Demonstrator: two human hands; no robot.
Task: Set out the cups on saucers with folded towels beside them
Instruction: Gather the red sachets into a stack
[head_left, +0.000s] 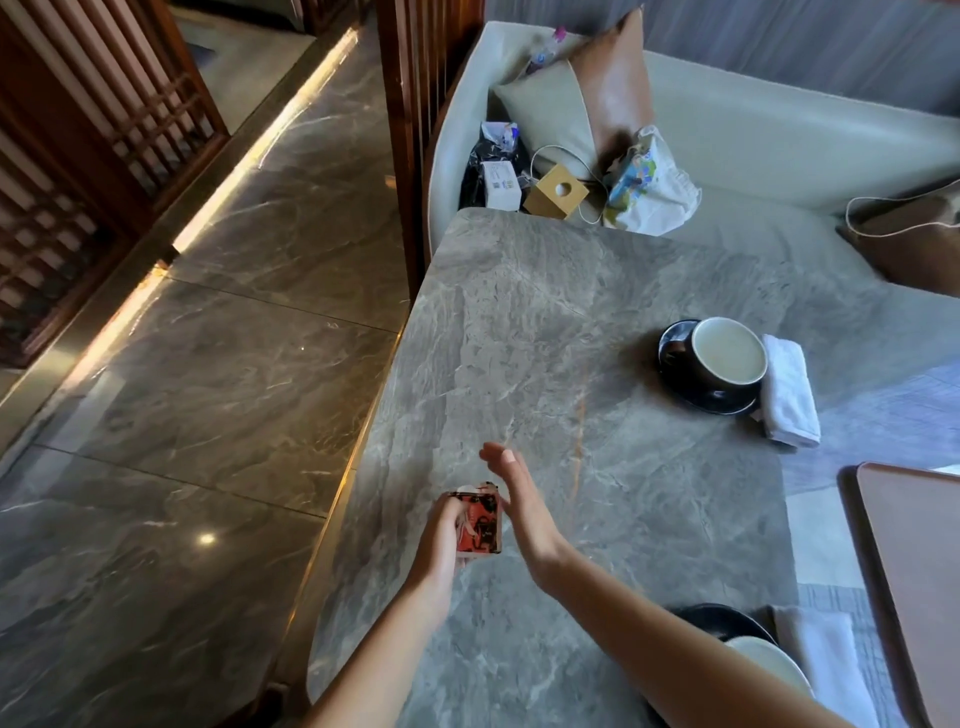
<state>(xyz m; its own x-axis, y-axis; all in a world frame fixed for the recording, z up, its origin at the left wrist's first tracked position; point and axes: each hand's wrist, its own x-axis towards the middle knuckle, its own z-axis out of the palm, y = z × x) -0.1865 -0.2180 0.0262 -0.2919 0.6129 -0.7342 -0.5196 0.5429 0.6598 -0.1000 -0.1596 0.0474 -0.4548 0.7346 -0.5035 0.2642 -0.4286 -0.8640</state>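
Observation:
A dark cup (730, 356) with a pale inside stands on a black saucer (675, 358) at the right of the grey marble table (545, 312). A folded white towel (789, 389) lies against the saucer's right side. At the bottom right a second cup (769, 665) sits on a black saucer (717, 621), partly hidden by my right forearm, with a white towel (821, 660) beside it. My left hand (441, 540) grips a small red and black box (480, 525) over the table's left edge. My right hand (519, 504) hovers beside the box with straight fingers.
A brown tray (914, 571) lies at the right edge. The pale sofa (753, 130) behind the table holds cushions, a printed bag (644, 182), a small wooden box (556, 192), cables and packets. Wooden slat posts (415, 130) stand at the table's far left corner; marble floor lies left.

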